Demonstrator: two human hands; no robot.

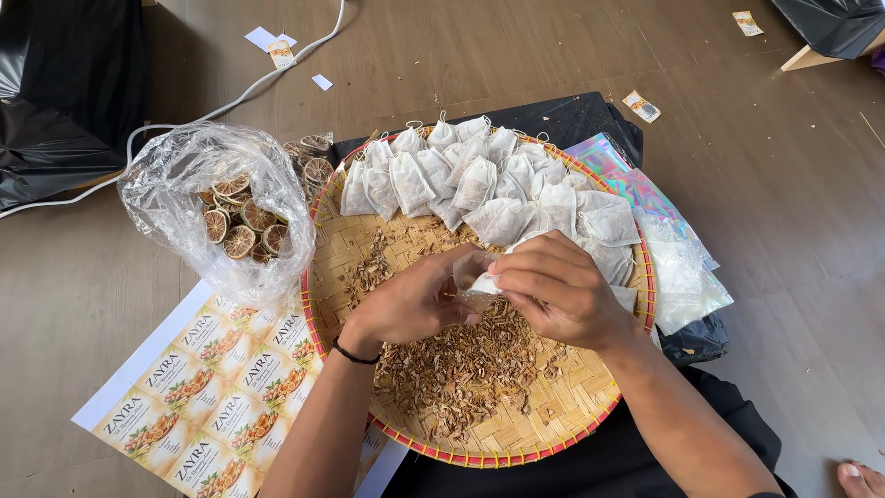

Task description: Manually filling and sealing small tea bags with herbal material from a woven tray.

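While both hands met over the woven tray (516, 433), a small white pouch (472, 279) was pinched between the fingers of the left hand (415, 304) and right hand (558, 286), directly above the loose dried chips (461, 364), so spillage was caught. The pouch mouth was hidden by the fingers; its fill level could not be determined.

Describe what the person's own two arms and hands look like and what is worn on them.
Both forearms are bare, with no sleeves and no gloves in view. The left hand has a thin black band around its wrist. The right hand shows no ring, watch or band. Both arms rise from the bottom edge of the picture, over dark clothing.
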